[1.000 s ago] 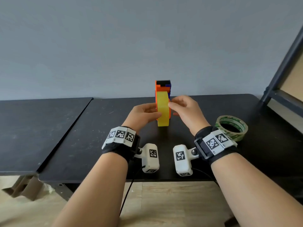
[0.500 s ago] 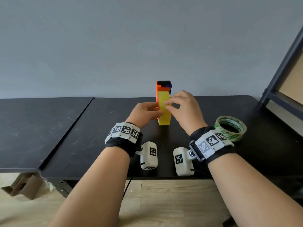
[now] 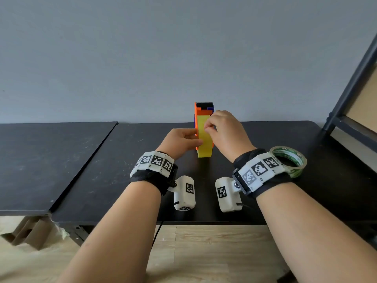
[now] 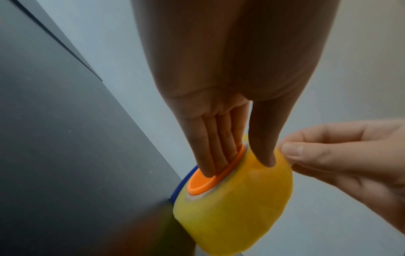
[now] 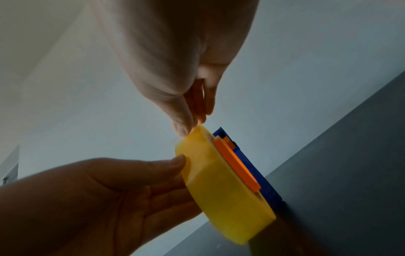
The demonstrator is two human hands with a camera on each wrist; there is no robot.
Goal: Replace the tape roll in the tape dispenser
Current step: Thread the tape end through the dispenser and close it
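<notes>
Standing upright on the dark worktop (image 3: 106, 172), the orange-and-blue tape dispenser (image 3: 204, 108) carries a yellow tape roll (image 3: 204, 144). The left hand (image 3: 179, 140) grips the roll, fingers on its orange hub (image 4: 203, 180), while the right hand (image 3: 226, 132) pinches its upper edge between thumb and fingertips.
</notes>
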